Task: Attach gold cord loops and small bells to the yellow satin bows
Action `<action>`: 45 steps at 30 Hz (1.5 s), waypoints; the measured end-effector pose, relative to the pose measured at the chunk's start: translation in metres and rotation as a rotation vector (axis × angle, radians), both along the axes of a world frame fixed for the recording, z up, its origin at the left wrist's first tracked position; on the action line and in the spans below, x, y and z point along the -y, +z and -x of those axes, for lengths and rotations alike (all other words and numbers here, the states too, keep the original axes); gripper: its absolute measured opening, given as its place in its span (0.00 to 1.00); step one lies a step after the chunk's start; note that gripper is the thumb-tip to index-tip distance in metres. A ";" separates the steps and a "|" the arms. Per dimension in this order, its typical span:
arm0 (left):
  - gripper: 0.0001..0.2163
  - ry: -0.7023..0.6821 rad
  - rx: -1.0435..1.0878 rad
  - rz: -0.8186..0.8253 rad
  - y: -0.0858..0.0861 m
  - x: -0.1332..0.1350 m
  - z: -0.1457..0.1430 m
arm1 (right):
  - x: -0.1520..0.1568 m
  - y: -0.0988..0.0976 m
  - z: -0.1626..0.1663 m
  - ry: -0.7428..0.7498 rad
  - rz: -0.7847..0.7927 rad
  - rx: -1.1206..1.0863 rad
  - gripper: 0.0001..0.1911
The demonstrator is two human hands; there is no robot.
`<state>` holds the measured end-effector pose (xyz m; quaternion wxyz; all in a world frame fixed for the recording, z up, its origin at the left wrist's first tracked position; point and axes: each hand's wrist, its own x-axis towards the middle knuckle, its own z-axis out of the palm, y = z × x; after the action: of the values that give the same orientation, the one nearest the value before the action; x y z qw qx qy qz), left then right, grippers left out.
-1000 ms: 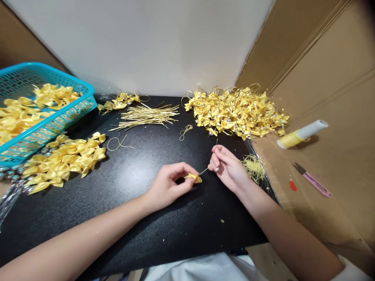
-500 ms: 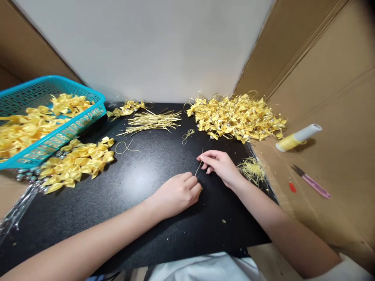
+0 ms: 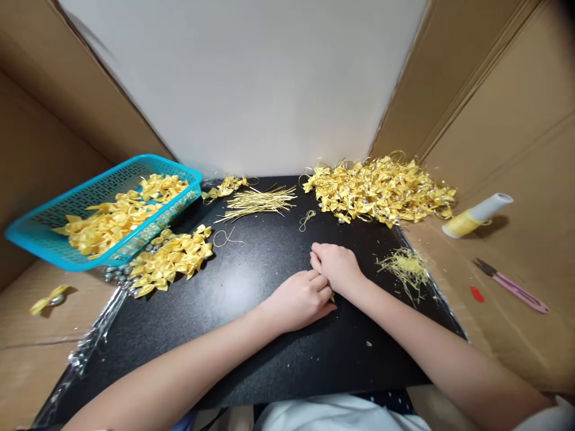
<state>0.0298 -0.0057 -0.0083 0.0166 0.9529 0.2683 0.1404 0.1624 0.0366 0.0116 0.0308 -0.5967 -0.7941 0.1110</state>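
My left hand (image 3: 300,302) and my right hand (image 3: 335,268) are pressed together, knuckles up, on the black mat (image 3: 233,335) near its middle. Both are curled closed. A sliver of a yellow ribbon bow (image 3: 332,297) peeks out where the two hands meet; the rest of it is hidden under the fingers. Which hand grips it, and whether any gold cord is held with it, cannot be made out.
A teal basket (image 3: 54,251) of yellow bows sits at the left, with loose bows (image 3: 171,260) beside it. Cut gold cords (image 3: 258,200) lie at the back; a big heap of finished bows (image 3: 381,188) back right. Thread scraps (image 3: 406,266), a thread spool (image 3: 476,214) and pink snips (image 3: 512,286) lie right.
My hands have come together and closed over the bow and cord, which showed between them before. The view has tilted, so everything sits lower and more to the right.
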 end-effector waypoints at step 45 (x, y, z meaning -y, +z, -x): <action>0.10 0.337 0.115 0.500 0.075 -0.050 0.024 | 0.000 -0.008 -0.026 0.239 -0.562 -0.460 0.17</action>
<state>0.0060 0.0444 0.0664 0.2423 0.8518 0.4475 0.1243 0.1887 0.0362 0.0033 0.3574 -0.4277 -0.8299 0.0229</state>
